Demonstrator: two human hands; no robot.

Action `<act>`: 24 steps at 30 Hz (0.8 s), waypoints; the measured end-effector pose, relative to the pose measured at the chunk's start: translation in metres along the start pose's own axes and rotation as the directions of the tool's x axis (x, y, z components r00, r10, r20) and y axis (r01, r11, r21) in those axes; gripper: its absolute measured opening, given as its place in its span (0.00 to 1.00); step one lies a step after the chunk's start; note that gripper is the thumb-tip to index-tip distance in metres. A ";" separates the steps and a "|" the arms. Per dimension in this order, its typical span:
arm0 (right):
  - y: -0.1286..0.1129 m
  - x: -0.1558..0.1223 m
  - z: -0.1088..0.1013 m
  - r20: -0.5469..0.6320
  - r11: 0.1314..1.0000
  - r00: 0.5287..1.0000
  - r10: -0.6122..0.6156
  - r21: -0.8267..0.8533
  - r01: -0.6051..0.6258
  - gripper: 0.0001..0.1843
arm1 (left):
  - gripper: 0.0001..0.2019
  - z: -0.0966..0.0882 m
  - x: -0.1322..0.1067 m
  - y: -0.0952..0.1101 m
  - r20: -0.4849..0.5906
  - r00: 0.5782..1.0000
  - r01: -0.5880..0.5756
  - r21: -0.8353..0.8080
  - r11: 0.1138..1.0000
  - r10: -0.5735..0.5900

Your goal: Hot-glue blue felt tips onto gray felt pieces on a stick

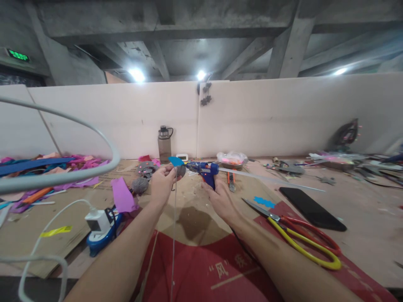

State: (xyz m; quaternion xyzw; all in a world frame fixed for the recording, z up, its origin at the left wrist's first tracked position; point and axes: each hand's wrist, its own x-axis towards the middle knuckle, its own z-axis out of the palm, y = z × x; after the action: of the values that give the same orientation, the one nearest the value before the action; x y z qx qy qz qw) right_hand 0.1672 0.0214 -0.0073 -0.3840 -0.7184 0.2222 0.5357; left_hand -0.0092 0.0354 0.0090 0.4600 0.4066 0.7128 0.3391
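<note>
My left hand (164, 181) is closed, pinching a small grey piece (180, 171) that looks like a ball of yarn or felt. A blue fan-shaped piece (176, 162) stands at its top, and a thin pale strand hangs below. My right hand (217, 193) is wrapped around the grip of a blue glue gun (204, 169). The gun's nozzle points left, close to the grey piece; whether they touch cannot be made out. A long clear glue stick (270, 179) sticks out of the gun's back to the right.
Red-and-yellow scissors (292, 228), a blue zigzag cutout (263, 202) and a black phone (311, 208) lie at right. A power strip (102, 239) with a white plug (98, 221) stands at left, near coloured scraps (78, 165). Behind are a bottle (164, 145) and a bowl (232, 159).
</note>
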 end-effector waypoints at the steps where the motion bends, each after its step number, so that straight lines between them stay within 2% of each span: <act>1: 0.000 0.000 0.000 0.000 1.000 1.000 0.000 0.001 0.000 0.19 | 0.12 0.000 0.000 0.000 0.005 1.000 0.002 -0.003 1.000 -0.002; 15: 0.005 0.000 0.001 -0.027 0.999 1.000 0.014 0.045 -0.013 0.17 | 0.12 0.001 -0.001 0.002 -0.026 1.000 0.014 -0.032 0.999 -0.015; 24: 0.007 0.005 0.002 -0.040 0.996 0.999 0.020 0.093 -0.016 0.17 | 0.12 0.001 -0.001 0.004 -0.002 1.000 0.023 -0.107 0.994 -0.024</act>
State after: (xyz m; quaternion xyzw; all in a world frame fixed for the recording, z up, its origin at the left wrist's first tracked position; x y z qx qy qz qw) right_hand 0.1666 0.0296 -0.0104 -0.3696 -0.6928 0.2521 0.5656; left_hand -0.0086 0.0333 0.0126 0.4352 0.3738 0.7303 0.3708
